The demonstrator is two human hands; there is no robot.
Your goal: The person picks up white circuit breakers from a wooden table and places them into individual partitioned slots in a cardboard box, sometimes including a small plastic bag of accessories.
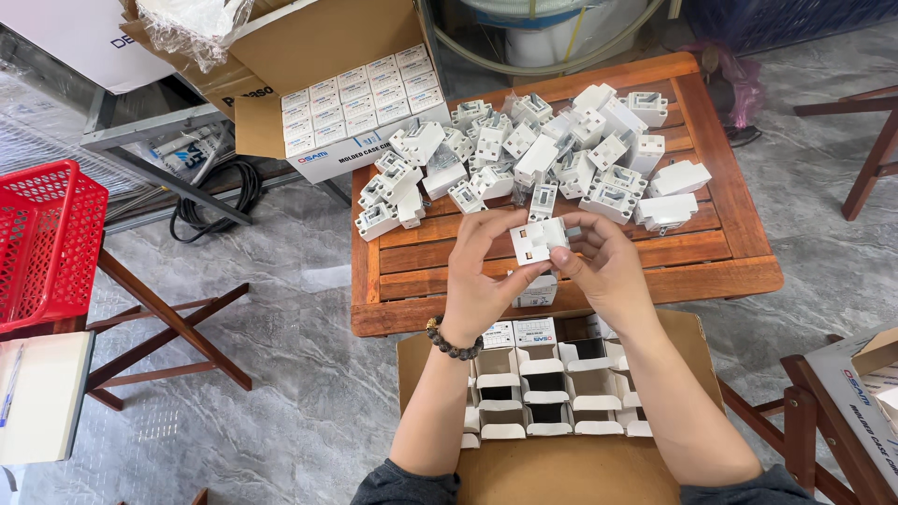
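Observation:
Both hands hold one small white circuit breaker (pixel 536 240) over the front of a low wooden slatted table (pixel 720 257). My left hand (pixel 482 271), with a dark bead bracelet on the wrist, grips its left side. My right hand (pixel 606 262) pinches its right side. Behind them a heap of several white breakers (pixel 533 159) covers the back of the table. A small white box (pixel 538 292) stands on the table just under the held breaker. Below my arms an open cardboard carton (pixel 561 468) holds rows of small white boxes, most with open flaps.
A second open carton (pixel 360 103) packed with closed white boxes sits at the table's back left. A red plastic basket (pixel 47 243) rests on a wooden stand at far left. Black cable (pixel 210 201) lies on the grey stone floor. Another boxed stack (pixel 865 393) stands at right.

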